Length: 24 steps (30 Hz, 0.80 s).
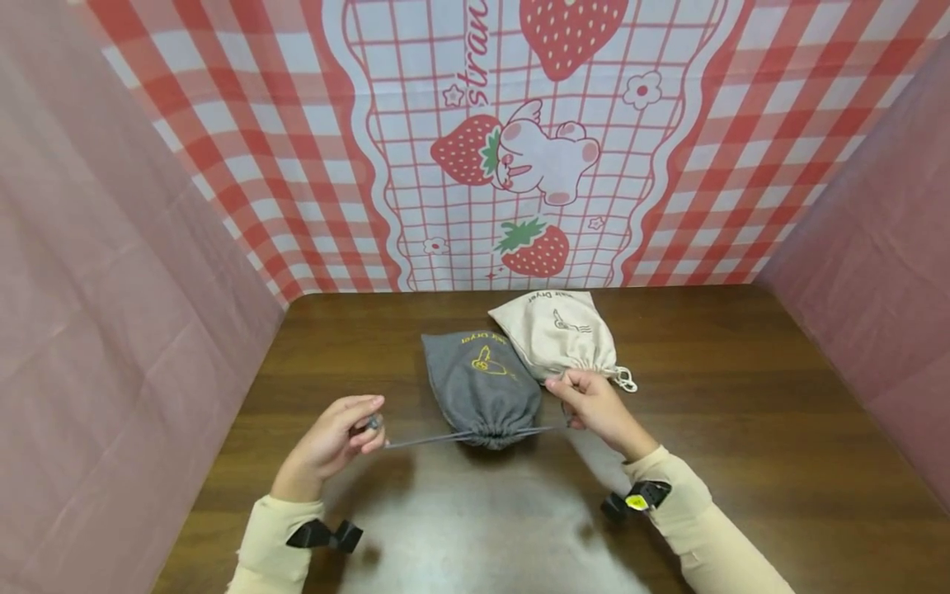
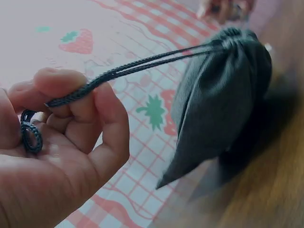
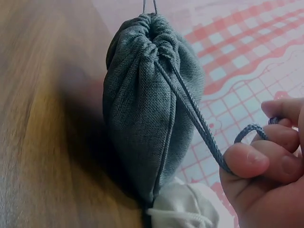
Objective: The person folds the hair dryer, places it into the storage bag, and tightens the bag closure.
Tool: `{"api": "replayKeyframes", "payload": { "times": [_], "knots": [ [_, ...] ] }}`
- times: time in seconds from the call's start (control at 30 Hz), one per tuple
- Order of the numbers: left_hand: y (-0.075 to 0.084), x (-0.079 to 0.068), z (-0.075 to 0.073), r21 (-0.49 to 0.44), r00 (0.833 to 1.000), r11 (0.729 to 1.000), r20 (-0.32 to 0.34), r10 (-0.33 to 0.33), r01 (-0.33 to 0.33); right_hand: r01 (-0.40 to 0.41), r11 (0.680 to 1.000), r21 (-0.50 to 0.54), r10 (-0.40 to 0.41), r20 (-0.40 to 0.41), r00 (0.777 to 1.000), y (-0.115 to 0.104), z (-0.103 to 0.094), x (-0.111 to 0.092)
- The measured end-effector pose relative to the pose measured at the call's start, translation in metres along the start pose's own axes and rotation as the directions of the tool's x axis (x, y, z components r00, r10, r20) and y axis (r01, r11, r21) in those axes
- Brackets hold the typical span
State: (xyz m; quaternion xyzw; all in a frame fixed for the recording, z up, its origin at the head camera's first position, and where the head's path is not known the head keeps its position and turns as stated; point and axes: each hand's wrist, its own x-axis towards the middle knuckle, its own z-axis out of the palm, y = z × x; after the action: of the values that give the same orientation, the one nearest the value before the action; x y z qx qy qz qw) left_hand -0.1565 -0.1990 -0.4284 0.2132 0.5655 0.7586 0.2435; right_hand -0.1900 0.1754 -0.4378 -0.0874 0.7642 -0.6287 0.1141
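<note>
A grey drawstring bag (image 1: 482, 388) with a yellow hair dryer print has its mouth gathered tight, facing the near side. My left hand (image 1: 337, 437) holds one end of its grey cord (image 2: 142, 64), which is wound through the curled fingers. On the other side my right hand (image 1: 594, 408) grips the opposite cord end (image 3: 194, 111), a small loop showing between the fingers. Both cords run taut outward from the bag's neck. Just beyond the right hand lies a cream drawstring bag (image 1: 557, 334) with a dark hair dryer print, touching the grey one.
Everything lies on a brown wooden table (image 1: 705, 363). A red checked strawberry cloth (image 1: 475, 223) stands behind it, and pink cloths (image 1: 148, 247) hang at both sides. The cream bag's white cord (image 1: 625, 378) trails onto the wood.
</note>
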Motion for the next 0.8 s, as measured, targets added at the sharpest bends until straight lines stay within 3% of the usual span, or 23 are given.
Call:
{"api": "replayKeyframes", "payload": {
  "times": [0.1,0.2,0.27,0.33,0.47,0.6,0.7,0.8],
  "knots": [
    [0.002,-0.003,0.000,-0.101,0.988,0.995,0.152,0.024,-0.009,0.038,0.999,0.025,-0.039,0.047,0.998,-0.001,0.001,-0.003],
    [0.002,-0.003,-0.001,-0.113,0.955,0.994,0.294,0.044,-0.011,0.074,0.996,0.046,-0.078,0.095,0.992,-0.001,0.000,-0.005],
    [0.001,-0.002,-0.001,-0.088,0.934,0.996,0.354,0.039,-0.008,0.082,0.995,0.052,-0.088,0.121,0.989,0.000,-0.001,-0.005],
    [-0.001,-0.001,-0.001,-0.046,0.929,0.999,0.370,0.019,-0.002,0.075,0.995,0.061,-0.082,0.127,0.989,0.002,-0.003,-0.004],
    [-0.006,0.004,0.000,0.043,0.961,0.999,0.275,-0.038,0.027,0.048,0.998,0.046,-0.052,0.091,0.994,0.011,-0.008,-0.001],
    [-0.009,0.009,-0.001,0.117,0.993,0.992,0.103,-0.055,0.042,0.063,0.998,-0.018,-0.062,0.052,0.997,0.018,-0.012,0.003],
    [-0.012,0.013,-0.004,0.119,0.996,0.989,-0.021,-0.085,0.087,0.086,0.993,-0.083,-0.085,0.020,0.996,0.024,-0.014,0.007],
    [-0.016,0.015,-0.008,0.068,0.985,0.990,-0.127,-0.115,0.125,0.093,0.987,-0.128,-0.095,-0.007,0.995,0.028,-0.014,0.011]
  ]
}}
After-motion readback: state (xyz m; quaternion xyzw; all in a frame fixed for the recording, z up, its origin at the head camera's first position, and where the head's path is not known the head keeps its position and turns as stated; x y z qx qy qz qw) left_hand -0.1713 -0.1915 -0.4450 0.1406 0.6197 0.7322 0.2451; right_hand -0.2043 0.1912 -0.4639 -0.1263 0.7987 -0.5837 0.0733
